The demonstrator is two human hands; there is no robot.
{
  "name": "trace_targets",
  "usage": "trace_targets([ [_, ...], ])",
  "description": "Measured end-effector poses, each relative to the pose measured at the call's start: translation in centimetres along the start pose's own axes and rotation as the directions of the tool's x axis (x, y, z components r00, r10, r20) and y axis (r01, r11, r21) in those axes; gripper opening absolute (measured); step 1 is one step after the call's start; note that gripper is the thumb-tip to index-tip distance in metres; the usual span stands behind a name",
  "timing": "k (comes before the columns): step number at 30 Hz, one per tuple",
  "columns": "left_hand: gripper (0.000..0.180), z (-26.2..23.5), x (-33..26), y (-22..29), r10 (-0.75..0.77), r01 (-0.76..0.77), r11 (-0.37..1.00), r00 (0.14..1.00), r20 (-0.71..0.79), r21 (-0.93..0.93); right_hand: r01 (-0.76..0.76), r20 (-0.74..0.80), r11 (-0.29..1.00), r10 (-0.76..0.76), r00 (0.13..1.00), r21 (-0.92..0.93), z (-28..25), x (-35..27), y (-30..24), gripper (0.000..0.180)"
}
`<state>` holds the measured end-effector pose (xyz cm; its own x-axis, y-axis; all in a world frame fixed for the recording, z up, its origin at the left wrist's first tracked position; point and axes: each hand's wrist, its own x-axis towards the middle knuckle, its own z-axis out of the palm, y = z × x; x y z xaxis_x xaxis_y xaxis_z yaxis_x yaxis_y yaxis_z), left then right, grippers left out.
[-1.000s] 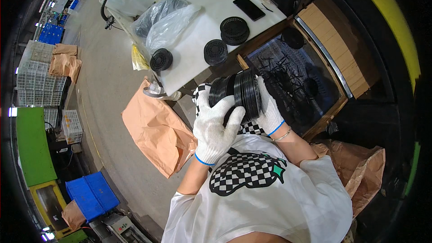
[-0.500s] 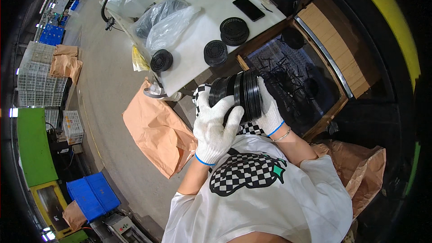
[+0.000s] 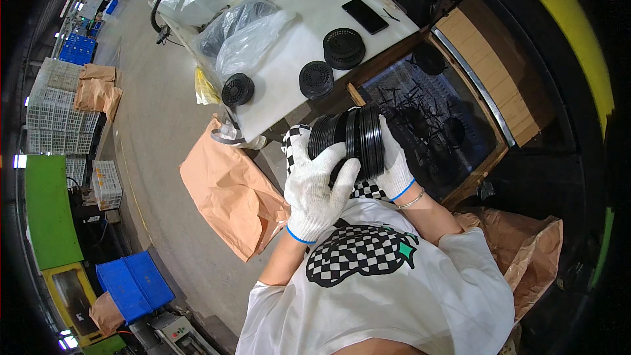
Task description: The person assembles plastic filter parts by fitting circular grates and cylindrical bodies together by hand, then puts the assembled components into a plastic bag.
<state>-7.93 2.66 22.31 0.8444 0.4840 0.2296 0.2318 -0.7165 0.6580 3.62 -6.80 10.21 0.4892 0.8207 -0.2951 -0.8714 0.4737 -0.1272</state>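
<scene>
Both my hands wear white knitted gloves with blue cuffs. Between them, in front of my chest, lies a sideways stack of black round plastic discs (image 3: pixel 361 141). My left hand (image 3: pixel 314 181) wraps the stack's left part, thumb and fingers over its near side. Against the stack's right end presses my right hand (image 3: pixel 396 164), its fingers partly hidden behind the discs. Beyond, on the white table, stand several shorter piles of black slotted discs: a left pile (image 3: pixel 237 89), a middle pile (image 3: pixel 316 79) and a right pile (image 3: pixel 344 48).
To the right, a wooden-framed bin (image 3: pixel 483 174) holds loose black sticks and discs. Clear plastic bags (image 3: pixel 253 43) and a black phone (image 3: pixel 365 15) lie on the white table (image 3: pixel 276 102). A brown paper bag (image 3: pixel 227 190) stands at left, another brown bag (image 3: pixel 532 250) at right.
The stack and both hands have barely shifted; my left hand's fingers have moved slightly over the discs. The view has tilted a little.
</scene>
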Motion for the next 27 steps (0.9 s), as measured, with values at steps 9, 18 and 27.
trace_targets([
  [9,0.025,0.2,-0.1,0.1,-0.07,0.07,0.998,0.997,0.027,0.007,0.075,-0.03,0.987,-0.08,0.996,-0.139,-0.1,0.1,0.4,0.042],
  [18,0.027,0.0,-0.2,-0.2,0.001,-0.002,0.998,1.0,0.015,0.057,0.069,-0.001,0.98,-0.071,0.997,-0.186,-1.0,0.8,0.6,0.041],
  [27,0.029,-0.1,0.0,0.9,-0.11,0.105,0.993,0.991,-0.08,-0.061,0.092,0.06,0.976,-0.082,0.995,-0.197,-0.3,0.6,0.7,0.043],
])
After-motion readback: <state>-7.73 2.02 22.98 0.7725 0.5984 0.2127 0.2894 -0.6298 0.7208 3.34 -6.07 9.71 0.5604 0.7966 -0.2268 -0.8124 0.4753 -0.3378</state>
